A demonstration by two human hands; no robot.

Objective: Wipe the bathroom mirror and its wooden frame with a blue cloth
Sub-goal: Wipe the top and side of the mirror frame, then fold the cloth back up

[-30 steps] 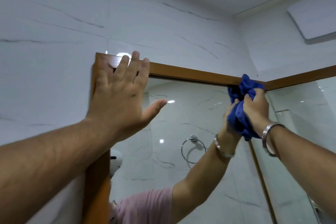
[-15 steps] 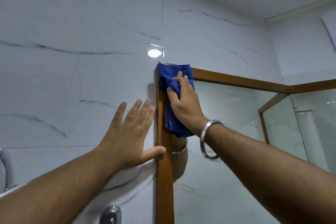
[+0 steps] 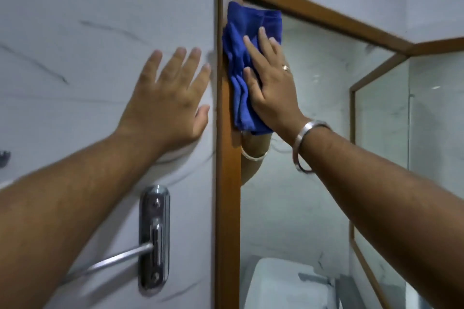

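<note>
The mirror (image 3: pixel 313 183) hangs on a white marble-look wall inside a brown wooden frame (image 3: pixel 227 183). My right hand (image 3: pixel 272 83) presses the folded blue cloth (image 3: pixel 238 63) flat against the frame's left upright and the glass beside it, a little below the top left corner. Fingers of that hand are spread over the cloth. My left hand (image 3: pixel 170 98) lies open and flat on the wall tile just left of the frame, thumb near the wood. The mirror reflects my right wrist with its bangle below the cloth.
A chrome towel-bar bracket (image 3: pixel 153 241) with its bar sticks out of the wall below my left forearm. A second framed mirror panel (image 3: pixel 381 133) meets the first at the right corner. A white fixture (image 3: pixel 283 283) shows in the mirror at the bottom.
My right hand carried the cloth from the top right corner to the top left, then slid it down the left upright. My left hand dropped from the frame's corner to the wall tile.
</note>
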